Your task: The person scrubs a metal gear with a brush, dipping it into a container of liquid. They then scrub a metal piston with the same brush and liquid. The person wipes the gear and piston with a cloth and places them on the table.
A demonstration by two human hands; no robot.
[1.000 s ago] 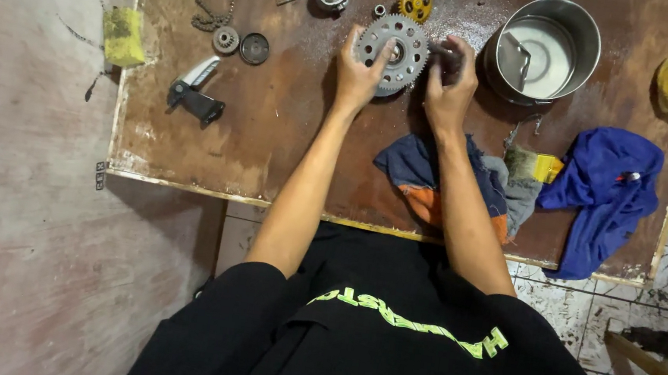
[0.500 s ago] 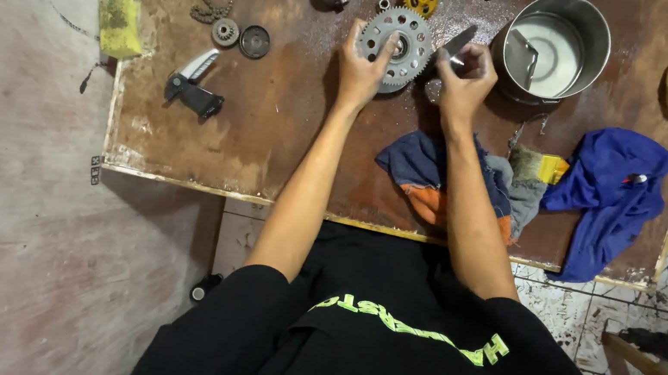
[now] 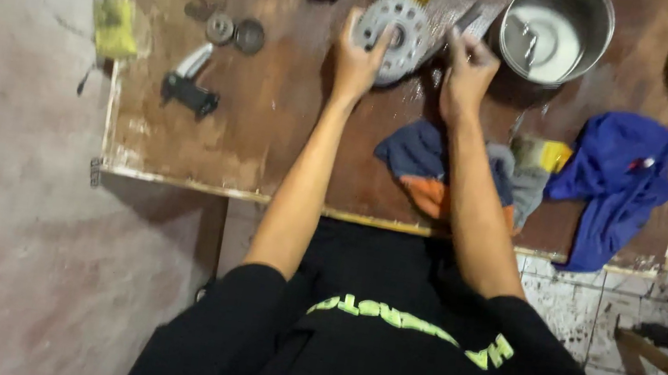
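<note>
At the far edge of the brown table (image 3: pixel 255 129), the big gear (image 3: pixel 393 26) is steadied upright by the left hand (image 3: pixel 358 60), fingers closed over its rim. A thin metal piece (image 3: pixel 465 16) is pinched in the right hand (image 3: pixel 466 69), just beside the gear, probably for working its face. The steel pot (image 3: pixel 587 31) stands near.

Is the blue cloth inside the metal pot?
No, the blue cloth lies on the table, beside and below the pot.
</note>
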